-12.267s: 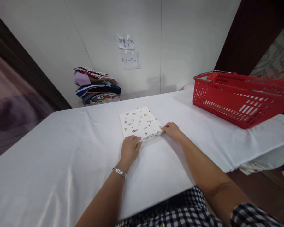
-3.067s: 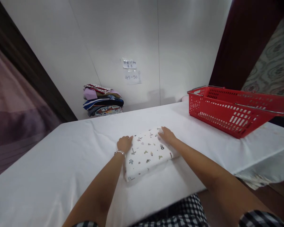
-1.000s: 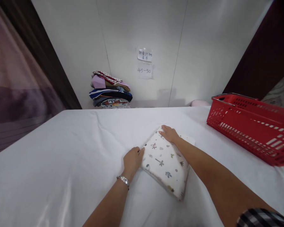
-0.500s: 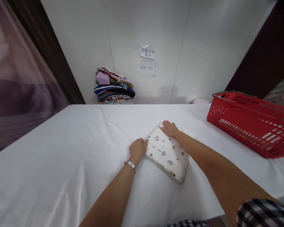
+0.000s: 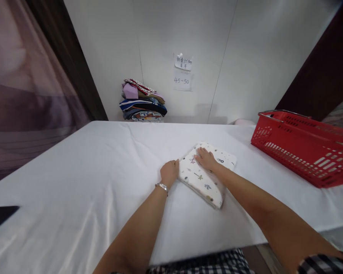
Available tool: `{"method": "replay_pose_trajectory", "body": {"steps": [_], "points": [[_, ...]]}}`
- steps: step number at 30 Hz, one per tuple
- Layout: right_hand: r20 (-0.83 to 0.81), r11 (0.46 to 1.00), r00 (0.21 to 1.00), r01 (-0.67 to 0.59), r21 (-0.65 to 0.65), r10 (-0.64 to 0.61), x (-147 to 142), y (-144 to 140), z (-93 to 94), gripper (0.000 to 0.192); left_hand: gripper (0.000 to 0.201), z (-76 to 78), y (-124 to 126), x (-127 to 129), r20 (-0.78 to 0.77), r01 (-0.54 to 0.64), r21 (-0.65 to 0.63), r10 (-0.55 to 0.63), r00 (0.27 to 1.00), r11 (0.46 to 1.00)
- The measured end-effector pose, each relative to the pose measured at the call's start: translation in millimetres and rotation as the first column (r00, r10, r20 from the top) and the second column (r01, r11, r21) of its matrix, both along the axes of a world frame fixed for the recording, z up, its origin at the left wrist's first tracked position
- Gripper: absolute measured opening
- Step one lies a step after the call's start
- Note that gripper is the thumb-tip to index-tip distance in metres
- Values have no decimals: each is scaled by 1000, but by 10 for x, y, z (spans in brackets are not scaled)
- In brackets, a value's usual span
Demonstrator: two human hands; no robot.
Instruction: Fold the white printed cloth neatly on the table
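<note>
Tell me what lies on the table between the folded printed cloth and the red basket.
Only bare white tablecloth separates the folded printed cloth from the red basket, per the head view.

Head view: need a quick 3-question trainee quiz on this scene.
1. True or false: the right hand lies flat on top of the folded cloth.
2. Where is the left hand? A) in the red basket B) against the cloth's left edge C) on the clothes pile
3. Fill in: the dark flat thing lies at the table's ____ edge.

Key: 1 true; 2 B; 3 left.
</note>
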State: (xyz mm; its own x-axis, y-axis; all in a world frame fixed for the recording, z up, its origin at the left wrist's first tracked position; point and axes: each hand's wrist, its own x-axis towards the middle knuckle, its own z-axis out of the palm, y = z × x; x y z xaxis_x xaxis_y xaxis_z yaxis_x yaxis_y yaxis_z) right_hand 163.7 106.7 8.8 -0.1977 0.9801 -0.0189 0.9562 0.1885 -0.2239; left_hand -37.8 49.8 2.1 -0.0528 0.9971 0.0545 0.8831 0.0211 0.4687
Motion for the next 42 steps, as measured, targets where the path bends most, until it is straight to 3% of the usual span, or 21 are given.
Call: {"method": "replay_pose_trajectory", "body": {"steps": [9, 15, 19, 23, 26, 29, 33, 36, 42], "points": [[71, 999, 997, -19, 27, 17, -160, 220, -110, 57, 45, -39, -20, 22, -40, 7, 41, -5, 999, 999], [38, 998, 999, -5, -59, 8, -136, 141, 8, 58, 41, -43, 18, -6, 70, 12, 30, -14, 997, 999], [11, 991, 996, -84, -100, 85, -93, -228, 37, 58, 42, -75, 59, -71, 167, 21, 14, -23, 986, 1000], [-71, 969, 975, -218, -112, 211, -12, -896, 38, 60, 40, -103, 122, -181, 366, 45, -9, -39, 930, 999], [-73, 956, 956, -289, -53, 284, 74, -1370, 15, 59, 34, -110, 146, -285, 512, 67, -19, -48, 857, 998], [-9, 942, 945, -325, 87, 327, 161, -1663, -73, 55, 27, -105, 115, -378, 614, 96, -31, -57, 788, 995], [71, 903, 949, -315, 292, 308, 219, -1789, -250, 50, 20, -68, -1, -467, 661, 173, -49, -98, 744, 984], [93, 875, 953, -303, 379, 290, 219, -1787, -343, 47, 31, -5, -100, -496, 654, 285, -39, -191, 732, 958], [92, 848, 954, -297, 438, 287, 187, -1763, -399, 45, 49, 18, -187, -383, 447, 420, 58, -400, 800, 906]]}}
